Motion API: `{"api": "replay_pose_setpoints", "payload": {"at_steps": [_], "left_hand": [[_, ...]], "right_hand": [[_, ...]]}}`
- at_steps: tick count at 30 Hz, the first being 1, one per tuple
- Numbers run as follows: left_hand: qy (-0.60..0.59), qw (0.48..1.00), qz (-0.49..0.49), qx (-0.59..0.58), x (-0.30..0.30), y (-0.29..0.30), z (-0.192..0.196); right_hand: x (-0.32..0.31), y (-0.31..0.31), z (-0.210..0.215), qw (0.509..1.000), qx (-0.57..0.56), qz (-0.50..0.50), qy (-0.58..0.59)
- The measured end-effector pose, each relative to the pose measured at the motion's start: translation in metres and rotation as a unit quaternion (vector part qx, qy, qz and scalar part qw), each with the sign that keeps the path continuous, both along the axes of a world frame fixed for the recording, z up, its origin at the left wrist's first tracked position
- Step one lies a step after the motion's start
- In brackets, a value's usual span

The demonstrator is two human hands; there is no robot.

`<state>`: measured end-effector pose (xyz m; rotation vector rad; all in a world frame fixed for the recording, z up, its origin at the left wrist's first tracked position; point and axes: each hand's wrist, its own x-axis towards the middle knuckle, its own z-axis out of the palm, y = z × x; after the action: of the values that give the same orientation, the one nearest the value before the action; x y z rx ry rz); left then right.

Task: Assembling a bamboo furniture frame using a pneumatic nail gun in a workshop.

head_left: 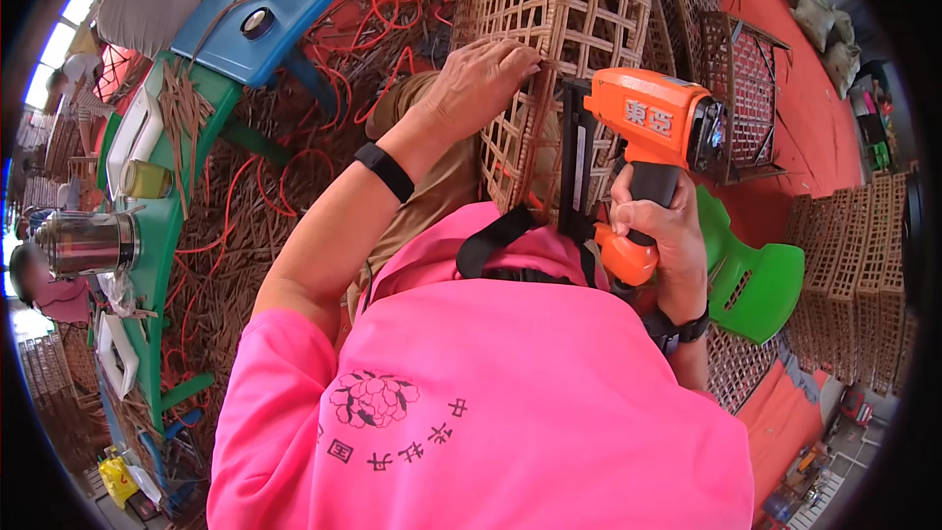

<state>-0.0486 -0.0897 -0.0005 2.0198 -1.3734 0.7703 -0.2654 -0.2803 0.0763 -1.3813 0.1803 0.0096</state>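
Between my legs stands a brown woven wicker basket (510, 0), its open-lattice sides turned toward me. My left hand (481, 83) lies over its corner edge, fingers bent together against the weave, holding it. An orange and black nail gun (648, 113) is in my right hand (662, 221), fingers wrapped round the black handle. Its long dark magazine is upright along the basket's right side, close to the weave; whether the nose touches the basket I cannot tell.
To the left are a blue table (231, 34) with tools and a tape roll, and a green table (211, 98) with a metal pot (93, 242) and a jar. Red hoses (294, 177) snake over cane scraps. A green chair (751, 280) and stacked baskets (854, 275) stand right. Other people sit far left.
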Motion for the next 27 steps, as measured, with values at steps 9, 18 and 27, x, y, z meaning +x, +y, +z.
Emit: {"api": "replay_pose_setpoints", "payload": {"at_steps": [9, 18, 27], "left_hand": [[0.074, 0.994, 0.004, -0.075, -0.007, -0.007, -0.008], [0.300, 0.943, 0.125, -0.069, -0.064, -0.012, -0.010], [0.289, 0.933, 0.212, -0.020, -0.054, -0.033, 0.008]], "right_hand": [[0.009, 0.004, -0.003, 1.000, -0.008, 0.001, 0.003], [0.009, 0.005, -0.003, 0.999, -0.045, -0.016, 0.020], [-0.002, 0.008, 0.003, 0.999, -0.030, -0.042, 0.003]]}}
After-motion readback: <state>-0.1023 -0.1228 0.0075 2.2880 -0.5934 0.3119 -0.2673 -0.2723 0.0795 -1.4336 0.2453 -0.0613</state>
